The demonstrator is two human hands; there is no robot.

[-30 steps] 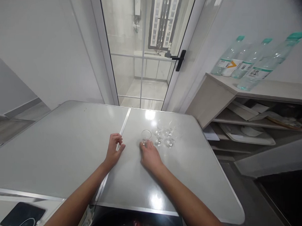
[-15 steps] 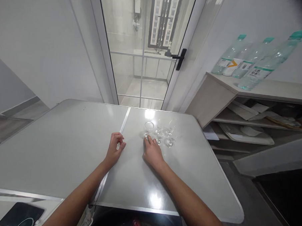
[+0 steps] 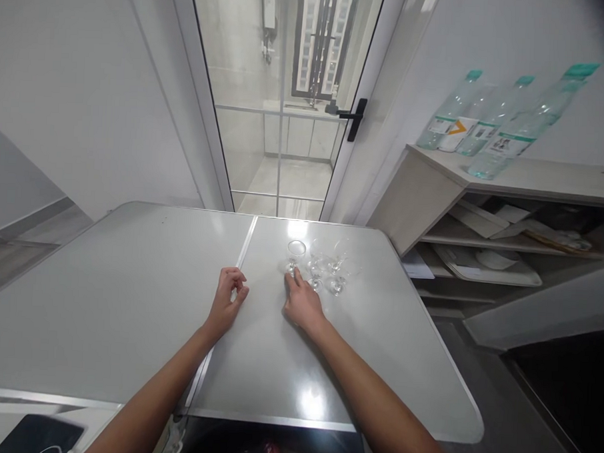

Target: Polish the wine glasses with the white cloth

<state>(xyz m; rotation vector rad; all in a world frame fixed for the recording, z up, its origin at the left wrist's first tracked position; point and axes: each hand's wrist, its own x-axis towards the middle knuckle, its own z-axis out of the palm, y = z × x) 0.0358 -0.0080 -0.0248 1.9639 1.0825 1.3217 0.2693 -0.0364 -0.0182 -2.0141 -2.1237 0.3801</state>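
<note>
A small clear stemmed glass (image 3: 296,248) stands upright on the grey table, its round rim toward the far side. At its foot, my right hand (image 3: 303,303) has the thumb and index finger on the glass; the other fingers are folded under. Just right of it stand more clear stemmed glasses (image 3: 336,283), close together, their bowls hard to make out against the tabletop. My left hand (image 3: 227,293) rests on its side by the table's seam, fingers loosely curled and thumb apart from them, with nothing in it.
The grey table (image 3: 143,300) has a metal seam (image 3: 246,244) down the middle. Beyond it is a glass door (image 3: 245,144) with a black handle (image 3: 357,119). On the right, a shelf unit (image 3: 434,185) carries several plastic bottles (image 3: 506,145). A dark flat object (image 3: 37,435) lies at lower left.
The whole view has shifted slightly. My right hand stays at the foot of the same glass, and my left hand keeps its curled pose.
</note>
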